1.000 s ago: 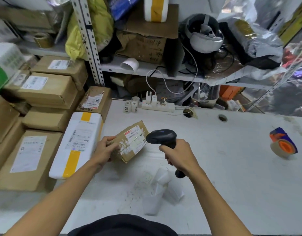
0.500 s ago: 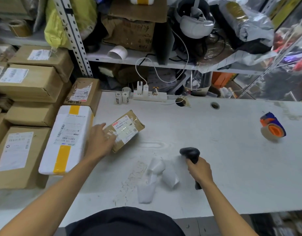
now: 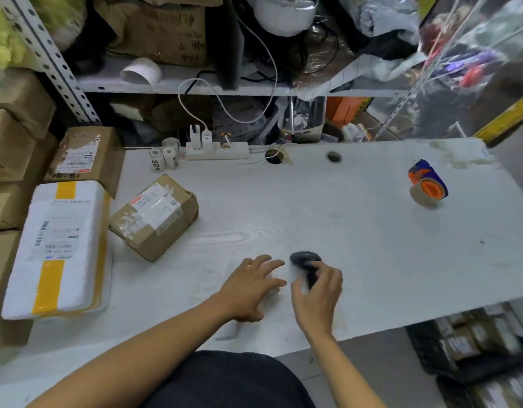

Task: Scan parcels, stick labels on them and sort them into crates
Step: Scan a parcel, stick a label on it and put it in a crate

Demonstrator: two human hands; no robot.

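Both hands low on the table, parcel set apart to the left

The right hand lies over the black scanner, which rests on the table; its fingers curl loosely about the handle, though I cannot tell if they truly grip it. The left hand is spread flat, fingers straight, on pale label backing just beside the scanner. The brown parcel, label up, sits tilted near a white package, clear of both hands. A tape dispenser stands far right
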